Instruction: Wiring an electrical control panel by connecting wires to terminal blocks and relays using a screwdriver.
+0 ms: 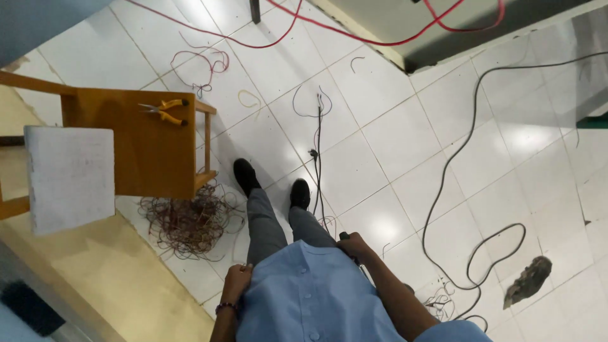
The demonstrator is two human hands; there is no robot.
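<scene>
- While the right hand [352,244] clenches a dark tool handle [345,236], thin black wire [318,166] trails beyond its fingers.
- Left hand [236,280] rests loosely curled on the light-blue shirt hem [297,291].

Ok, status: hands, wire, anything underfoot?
Right hand gripping a dark tool handle beside the black wire. Left hand on shirt hem. Tangled wire pile by left shoe.

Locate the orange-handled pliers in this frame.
In the head view, upper left: the orange-handled pliers lie on the wooden stool, near its far edge, above the tangle of wire.
</scene>
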